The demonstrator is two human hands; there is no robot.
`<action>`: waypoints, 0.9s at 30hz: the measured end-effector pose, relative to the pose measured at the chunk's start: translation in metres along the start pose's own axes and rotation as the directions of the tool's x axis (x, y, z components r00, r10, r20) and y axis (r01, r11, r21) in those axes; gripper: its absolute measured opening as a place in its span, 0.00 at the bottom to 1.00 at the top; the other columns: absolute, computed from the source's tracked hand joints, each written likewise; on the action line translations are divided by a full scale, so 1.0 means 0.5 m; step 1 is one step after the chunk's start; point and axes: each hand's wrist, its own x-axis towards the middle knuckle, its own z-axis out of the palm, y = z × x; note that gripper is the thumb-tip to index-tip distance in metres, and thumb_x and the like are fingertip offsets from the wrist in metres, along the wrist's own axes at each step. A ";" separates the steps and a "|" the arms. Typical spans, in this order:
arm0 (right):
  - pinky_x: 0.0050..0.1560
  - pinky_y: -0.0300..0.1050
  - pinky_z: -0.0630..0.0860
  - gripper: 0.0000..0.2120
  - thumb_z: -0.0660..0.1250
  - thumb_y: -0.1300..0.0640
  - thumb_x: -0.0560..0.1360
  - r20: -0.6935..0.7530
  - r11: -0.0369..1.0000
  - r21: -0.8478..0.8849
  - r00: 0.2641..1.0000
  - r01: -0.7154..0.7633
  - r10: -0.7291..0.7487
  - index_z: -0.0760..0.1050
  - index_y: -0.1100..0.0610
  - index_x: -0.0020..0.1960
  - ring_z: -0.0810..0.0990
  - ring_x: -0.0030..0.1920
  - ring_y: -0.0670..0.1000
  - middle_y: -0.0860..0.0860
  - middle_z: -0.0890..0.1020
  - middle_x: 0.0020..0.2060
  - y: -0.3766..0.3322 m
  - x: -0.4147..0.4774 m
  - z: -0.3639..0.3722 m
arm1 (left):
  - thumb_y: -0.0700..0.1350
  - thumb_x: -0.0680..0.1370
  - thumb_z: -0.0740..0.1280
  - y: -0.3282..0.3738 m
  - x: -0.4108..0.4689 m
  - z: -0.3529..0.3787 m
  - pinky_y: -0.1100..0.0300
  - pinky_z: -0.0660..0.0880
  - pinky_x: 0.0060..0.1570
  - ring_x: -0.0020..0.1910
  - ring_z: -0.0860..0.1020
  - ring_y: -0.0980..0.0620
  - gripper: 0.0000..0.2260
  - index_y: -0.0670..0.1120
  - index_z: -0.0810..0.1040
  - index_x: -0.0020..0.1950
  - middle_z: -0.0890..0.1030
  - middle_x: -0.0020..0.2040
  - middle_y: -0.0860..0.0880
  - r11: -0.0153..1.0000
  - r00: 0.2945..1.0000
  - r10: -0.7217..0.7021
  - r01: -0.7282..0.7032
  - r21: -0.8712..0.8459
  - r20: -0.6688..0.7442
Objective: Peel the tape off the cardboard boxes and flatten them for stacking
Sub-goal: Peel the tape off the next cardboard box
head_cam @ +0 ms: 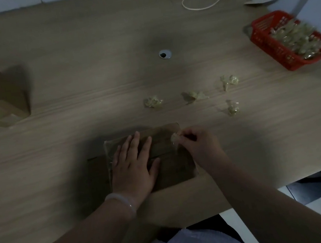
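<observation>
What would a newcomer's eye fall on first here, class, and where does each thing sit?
Nearest the viewer, the left hand lies flat on a cardboard box while the right hand pinches a crumpled bit of tape at its far right corner. The red basket heaped with tape wads stands out at far right, with four loose wads on the table before it.

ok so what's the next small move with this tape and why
Probably pull the tape up and off the box with the right hand, then drop it by the loose wads. That hand pinches a crumpled end at the box's far right corner, and a strip seems attached along that edge. The left hand lies flat on the box, holding it down.
</observation>
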 end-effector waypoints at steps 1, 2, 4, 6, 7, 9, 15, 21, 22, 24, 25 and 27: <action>0.39 0.38 0.73 0.04 0.71 0.53 0.73 0.029 0.995 0.072 0.998 -0.064 0.062 0.82 0.54 0.44 0.80 0.38 0.45 0.47 0.83 0.36 0.004 0.001 -0.002 | 0.61 0.78 0.55 -0.002 -0.001 -0.001 0.51 0.51 0.73 0.75 0.57 0.48 0.25 0.56 0.63 0.74 0.60 0.76 0.49 0.999 1.000 0.009 -0.009 -0.033 -0.015; 0.35 0.39 0.72 0.03 0.71 0.54 0.73 0.064 0.983 0.145 0.993 -0.110 0.102 0.82 0.54 0.43 0.79 0.34 0.45 0.47 0.83 0.33 0.006 0.000 -0.003 | 0.59 0.78 0.60 -0.005 -0.003 -0.002 0.49 0.55 0.72 0.73 0.62 0.46 0.23 0.56 0.67 0.72 0.65 0.74 0.49 0.997 0.999 0.027 -0.029 -0.067 -0.034; 0.29 0.38 0.71 0.02 0.72 0.56 0.72 0.109 0.958 0.241 0.985 -0.155 0.132 0.81 0.53 0.41 0.78 0.29 0.44 0.46 0.82 0.29 0.007 -0.009 0.000 | 0.54 0.76 0.63 -0.002 -0.010 -0.004 0.46 0.66 0.63 0.63 0.72 0.45 0.18 0.55 0.75 0.65 0.75 0.63 0.50 0.990 0.988 0.116 -0.124 -0.066 -0.104; 0.30 0.35 0.73 0.03 0.75 0.56 0.70 0.106 0.961 0.240 0.988 -0.136 0.113 0.81 0.52 0.40 0.78 0.28 0.42 0.45 0.83 0.30 0.009 -0.019 0.003 | 0.50 0.75 0.65 0.007 -0.014 -0.005 0.50 0.71 0.52 0.54 0.76 0.46 0.13 0.53 0.79 0.59 0.78 0.55 0.51 0.979 0.971 0.192 -0.201 -0.047 -0.141; 0.32 0.35 0.74 0.03 0.75 0.56 0.70 0.105 0.971 0.208 0.990 -0.116 0.096 0.81 0.52 0.41 0.79 0.29 0.42 0.45 0.83 0.32 0.009 -0.022 0.005 | 0.48 0.75 0.67 0.015 -0.009 -0.007 0.51 0.71 0.50 0.52 0.77 0.46 0.12 0.52 0.80 0.58 0.79 0.54 0.51 0.977 0.976 0.182 -0.193 -0.089 -0.119; 0.36 0.38 0.76 0.04 0.75 0.56 0.70 0.101 0.982 0.161 0.992 -0.098 0.082 0.80 0.49 0.41 0.80 0.31 0.43 0.46 0.84 0.34 0.007 -0.029 0.009 | 0.52 0.75 0.66 0.034 0.008 -0.018 0.53 0.73 0.52 0.54 0.77 0.49 0.13 0.54 0.79 0.59 0.80 0.55 0.53 0.965 0.997 0.066 -0.073 -0.253 -0.038; 0.49 0.46 0.80 0.07 0.73 0.55 0.72 0.173 0.985 0.150 0.983 -0.088 0.062 0.83 0.52 0.50 0.84 0.45 0.47 0.48 0.85 0.43 0.000 -0.043 0.003 | 0.61 0.75 0.64 0.056 0.053 -0.028 0.53 0.73 0.57 0.55 0.78 0.54 0.13 0.59 0.81 0.54 0.82 0.51 0.59 0.840 0.956 -0.208 0.282 -0.464 0.205; 0.38 0.33 0.74 0.07 0.68 0.53 0.76 0.281 0.990 0.135 0.960 -0.031 -0.008 0.83 0.50 0.52 0.81 0.38 0.39 0.42 0.83 0.36 0.006 -0.040 -0.030 | 0.58 0.77 0.62 0.082 0.053 -0.023 0.53 0.67 0.54 0.59 0.73 0.49 0.10 0.58 0.78 0.54 0.81 0.53 0.55 0.864 0.936 -0.304 0.350 -0.363 0.178; 0.38 0.39 0.76 0.07 0.67 0.53 0.77 0.257 0.988 0.148 0.966 -0.049 0.010 0.83 0.52 0.51 0.80 0.36 0.42 0.45 0.83 0.35 0.011 -0.035 -0.035 | 0.57 0.78 0.61 0.085 0.052 -0.023 0.52 0.66 0.55 0.60 0.72 0.49 0.10 0.57 0.77 0.55 0.80 0.55 0.54 0.864 0.935 -0.302 0.350 -0.362 0.184; 0.43 0.50 0.80 0.10 0.68 0.56 0.76 0.197 0.978 0.185 0.979 -0.093 0.056 0.82 0.54 0.57 0.82 0.37 0.48 0.49 0.84 0.38 0.024 -0.025 -0.043 | 0.55 0.79 0.59 0.087 0.046 -0.023 0.51 0.66 0.57 0.60 0.71 0.49 0.09 0.56 0.75 0.55 0.79 0.55 0.54 0.859 0.937 -0.297 0.347 -0.377 0.184; 0.46 0.51 0.81 0.13 0.69 0.57 0.75 0.157 0.985 0.157 0.987 -0.064 0.039 0.81 0.53 0.60 0.83 0.40 0.48 0.49 0.85 0.41 0.031 -0.020 -0.046 | 0.55 0.79 0.59 0.088 0.043 -0.023 0.51 0.65 0.57 0.60 0.71 0.49 0.08 0.56 0.75 0.54 0.79 0.54 0.54 0.859 0.940 -0.296 0.341 -0.382 0.171; 0.56 0.50 0.78 0.19 0.70 0.57 0.74 0.110 0.993 -0.023 0.987 0.117 -0.113 0.77 0.52 0.64 0.81 0.52 0.47 0.48 0.83 0.53 0.043 -0.012 -0.047 | 0.53 0.79 0.60 0.091 0.037 -0.021 0.52 0.65 0.56 0.59 0.71 0.49 0.06 0.56 0.74 0.53 0.78 0.52 0.54 0.857 0.943 -0.304 0.334 -0.393 0.139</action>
